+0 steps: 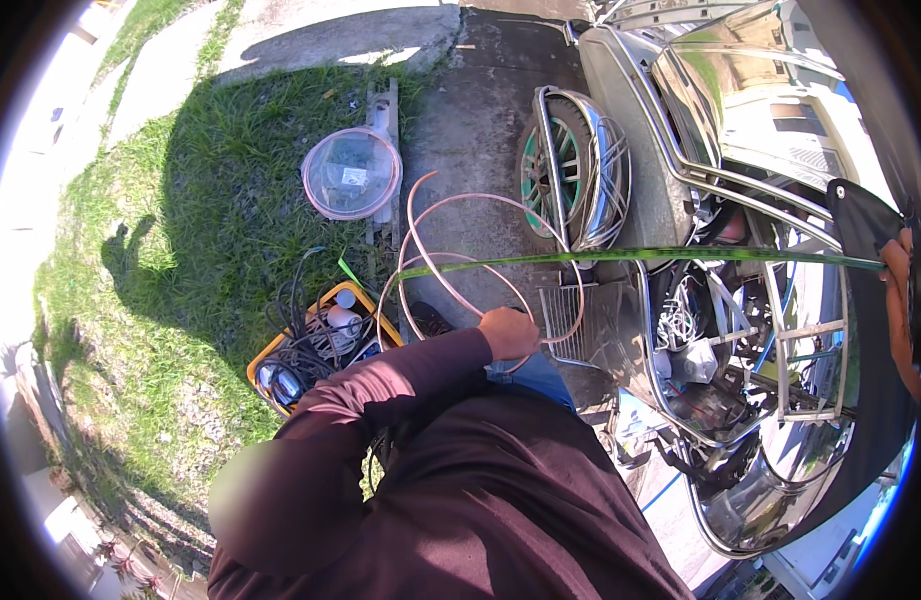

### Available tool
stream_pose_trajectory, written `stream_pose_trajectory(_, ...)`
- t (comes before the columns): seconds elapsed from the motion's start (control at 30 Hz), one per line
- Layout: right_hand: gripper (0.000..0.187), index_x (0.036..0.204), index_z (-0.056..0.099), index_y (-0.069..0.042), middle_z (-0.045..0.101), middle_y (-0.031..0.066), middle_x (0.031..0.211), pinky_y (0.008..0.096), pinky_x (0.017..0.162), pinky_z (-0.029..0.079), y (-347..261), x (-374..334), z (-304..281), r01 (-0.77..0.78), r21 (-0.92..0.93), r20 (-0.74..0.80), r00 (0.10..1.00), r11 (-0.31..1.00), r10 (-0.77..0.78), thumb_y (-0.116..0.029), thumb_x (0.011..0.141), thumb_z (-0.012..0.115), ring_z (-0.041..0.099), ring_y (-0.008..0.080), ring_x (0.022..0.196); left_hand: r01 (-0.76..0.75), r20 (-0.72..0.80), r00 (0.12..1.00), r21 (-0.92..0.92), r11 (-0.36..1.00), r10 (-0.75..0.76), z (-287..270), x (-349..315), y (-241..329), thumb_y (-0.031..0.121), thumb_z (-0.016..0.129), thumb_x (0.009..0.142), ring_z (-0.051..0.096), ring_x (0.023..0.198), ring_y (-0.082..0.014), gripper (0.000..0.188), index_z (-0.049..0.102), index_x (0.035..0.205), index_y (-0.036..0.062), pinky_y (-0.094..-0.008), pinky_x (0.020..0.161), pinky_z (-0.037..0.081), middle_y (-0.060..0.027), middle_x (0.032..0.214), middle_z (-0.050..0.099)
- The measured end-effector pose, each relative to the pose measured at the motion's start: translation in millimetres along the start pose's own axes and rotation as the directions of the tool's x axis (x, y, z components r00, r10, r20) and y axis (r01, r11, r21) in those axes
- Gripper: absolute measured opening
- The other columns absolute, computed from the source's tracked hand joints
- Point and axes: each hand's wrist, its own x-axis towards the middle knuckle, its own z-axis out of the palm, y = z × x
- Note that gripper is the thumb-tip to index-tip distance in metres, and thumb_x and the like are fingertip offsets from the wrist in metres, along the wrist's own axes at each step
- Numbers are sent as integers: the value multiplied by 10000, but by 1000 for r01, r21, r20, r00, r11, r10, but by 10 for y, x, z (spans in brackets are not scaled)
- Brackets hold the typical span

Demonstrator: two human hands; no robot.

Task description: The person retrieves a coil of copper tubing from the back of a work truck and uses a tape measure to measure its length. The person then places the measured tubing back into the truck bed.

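My left hand (510, 335), at the end of a dark maroon sleeve, is closed around a thin copper tube (482, 197). The tube bends in wide, loose loops in front of me, and one free end points away. My right hand does not show. At the far right edge, a bare hand and forearm (896, 262) appear at the end of a long, thin green strip (720, 254); whose they are I cannot tell. The strip crosses the view above my left hand. Beyond the loops lies a round, clear-wrapped coil of copper tube (352, 174).
A yellow crate (325, 297) of cables, bottles and tools stands on the grass, left of my legs. A wheel with green spokes (552, 168) belongs to a chromed vehicle (635, 110) on the right, loaded with cables and a ladder-like frame (780, 340). Concrete (470, 120) runs between grass and vehicle.
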Motion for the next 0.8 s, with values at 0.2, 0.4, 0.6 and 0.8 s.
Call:
stream_pose_trajectory(0.2, 78, 899, 668, 13, 569, 201, 849, 469, 811, 463, -162, 96, 740, -58, 277, 89, 995, 959, 35, -2, 914, 593, 607, 396, 930, -9, 10, 1000, -12, 1000, 10, 95, -41, 2, 409, 515, 1029, 762, 816, -407, 464, 778, 872, 61, -531, 726, 608, -187, 882, 770)
stream_pose_trajectory(0.4, 86, 904, 676, 9, 582, 205, 843, 469, 801, 468, -263, 267, 636, -62, 208, 159, 987, 976, 29, -18, 915, 595, 617, 398, 905, -2, 10, 1000, -23, 1000, 2, 167, -68, -46, 418, 513, 1026, 764, 846, -407, 465, 787, 885, 70, -524, 753, 607, -183, 905, 777)
stream_pose_trajectory(0.6, 99, 911, 683, 5, 600, 209, 849, 477, 803, 479, -144, 391, 501, -41, 159, 133, 991, 986, 20, -36, 917, 593, 627, 404, 897, 19, 7, 1000, -32, 999, -19, 220, -58, -75, 422, 513, 1026, 763, 853, -406, 462, 790, 891, 78, -523, 756, 605, -181, 922, 779)
stream_pose_trajectory(0.8, 114, 919, 690, 2, 619, 212, 854, 485, 804, 489, -111, 419, 355, -44, 127, 170, 985, 991, 22, -55, 919, 591, 638, 410, 889, 18, -4, 1000, -24, 1000, -18, 264, -74, -114, 410, 511, 1025, 760, 832, -408, 452, 775, 879, 74, -526, 750, 605, -184, 891, 771)
